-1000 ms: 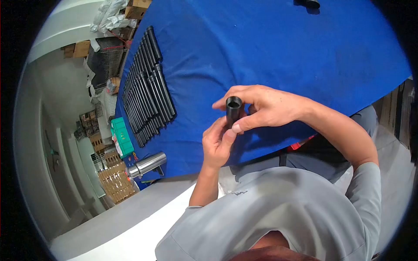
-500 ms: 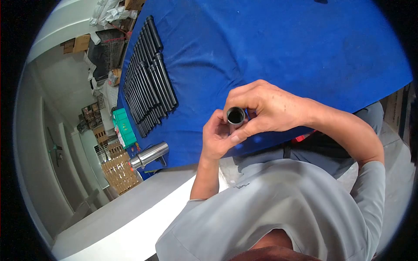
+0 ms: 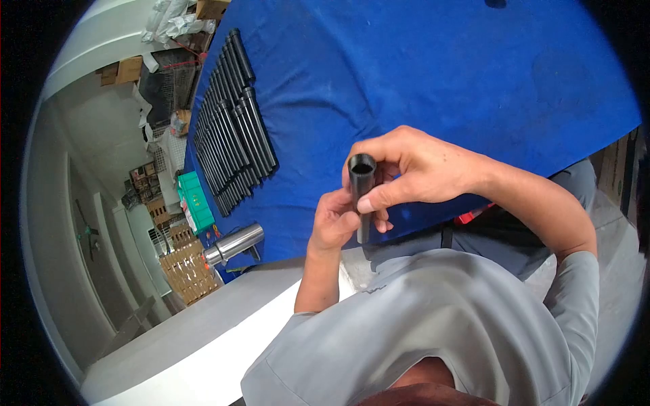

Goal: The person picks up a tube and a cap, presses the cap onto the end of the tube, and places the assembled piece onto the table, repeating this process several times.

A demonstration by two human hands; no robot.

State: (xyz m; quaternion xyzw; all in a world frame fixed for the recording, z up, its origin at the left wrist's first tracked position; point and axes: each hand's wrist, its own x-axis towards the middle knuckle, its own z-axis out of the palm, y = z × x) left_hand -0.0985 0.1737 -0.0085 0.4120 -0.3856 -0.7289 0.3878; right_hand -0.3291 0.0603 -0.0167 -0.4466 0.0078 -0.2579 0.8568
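Note:
A black hollow tube (image 3: 362, 186) is held tilted, its open round end towards the camera and its lower end showing below the fingers. My right hand (image 3: 423, 169) wraps round the upper part, with the thumb on the near side and fingers behind. Lower down, my left hand (image 3: 333, 222) is closed at the tube's left side, thumb against it; some of its fingers are hidden. Many similar black tubes (image 3: 233, 128) lie side by side in rows on the blue cloth (image 3: 440, 74) to the left.
A green bin (image 3: 195, 201) stands at the table's left edge. Near it is a shiny metal cylinder (image 3: 237, 243) on its side. Cardboard boxes (image 3: 128, 70) and shelving stand beyond the left edge. A small dark object (image 3: 495, 3) lies at the far edge of view.
The tube has tilted, so more of its side shows, and its open end has moved slightly up. Fingers of both hands have shifted along it.

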